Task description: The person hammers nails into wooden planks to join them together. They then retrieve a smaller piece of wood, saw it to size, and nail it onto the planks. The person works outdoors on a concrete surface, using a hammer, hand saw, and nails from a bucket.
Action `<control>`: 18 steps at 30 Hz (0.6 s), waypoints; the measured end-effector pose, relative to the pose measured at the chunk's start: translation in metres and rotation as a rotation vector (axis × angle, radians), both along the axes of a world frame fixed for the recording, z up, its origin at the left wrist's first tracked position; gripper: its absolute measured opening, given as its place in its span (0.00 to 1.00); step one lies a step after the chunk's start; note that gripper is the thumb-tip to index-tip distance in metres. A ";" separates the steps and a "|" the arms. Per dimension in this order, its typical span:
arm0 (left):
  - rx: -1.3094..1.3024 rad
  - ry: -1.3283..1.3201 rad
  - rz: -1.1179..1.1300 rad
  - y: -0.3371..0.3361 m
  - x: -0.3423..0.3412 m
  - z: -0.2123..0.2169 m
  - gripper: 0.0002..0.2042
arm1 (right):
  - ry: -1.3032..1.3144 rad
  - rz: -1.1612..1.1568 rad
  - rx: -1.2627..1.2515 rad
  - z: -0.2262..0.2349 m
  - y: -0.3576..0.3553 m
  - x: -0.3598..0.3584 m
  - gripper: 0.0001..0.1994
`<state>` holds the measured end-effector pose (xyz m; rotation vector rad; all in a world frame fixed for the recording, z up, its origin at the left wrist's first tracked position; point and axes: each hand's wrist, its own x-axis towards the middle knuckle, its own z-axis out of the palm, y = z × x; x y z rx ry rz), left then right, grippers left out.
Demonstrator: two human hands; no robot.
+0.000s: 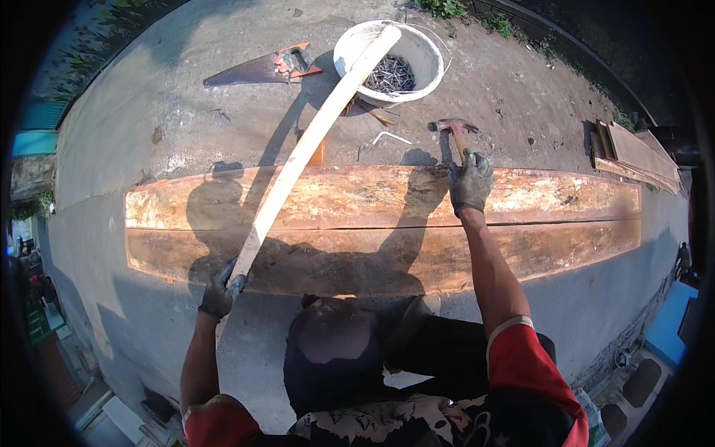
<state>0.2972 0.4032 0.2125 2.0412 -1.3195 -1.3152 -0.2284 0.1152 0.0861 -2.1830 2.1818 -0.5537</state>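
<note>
My left hand (219,291), in a dark glove, is closed around the near end of a long pale wooden batten (298,158). The batten slants up and away to the right, its far end over the rim of a white bucket (428,63). My gloved right hand (472,182) grips the handle of a claw hammer (453,127), whose head points away from me. Beneath both hands lie two long weathered boards (357,257), side by side with a dark gap between them. Many nails (390,73) lie inside the bucket.
A handsaw (261,68) with an orange-and-black handle lies left of the bucket. Close to the bucket is a bent white rod (392,137). Stacked planks (637,155) rest at the far right. A small wood block (318,154) sits behind the boards, partly under the batten.
</note>
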 end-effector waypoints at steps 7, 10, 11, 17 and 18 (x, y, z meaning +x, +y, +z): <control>0.245 0.361 0.328 0.068 0.069 -0.026 0.23 | -0.424 0.643 0.252 -0.016 -0.091 0.223 0.21; 0.244 0.373 0.535 0.076 0.054 -0.010 0.26 | -0.329 0.593 0.279 -0.027 -0.154 0.295 0.21; 0.232 0.360 0.572 0.080 0.048 0.000 0.26 | -0.308 0.536 0.389 -0.022 -0.170 0.314 0.22; 0.211 0.291 0.660 0.080 0.029 0.050 0.29 | 0.123 0.824 0.350 -0.087 -0.241 0.371 0.30; 0.199 0.293 0.661 0.076 0.027 0.054 0.30 | 0.100 0.822 0.226 -0.104 -0.252 0.367 0.30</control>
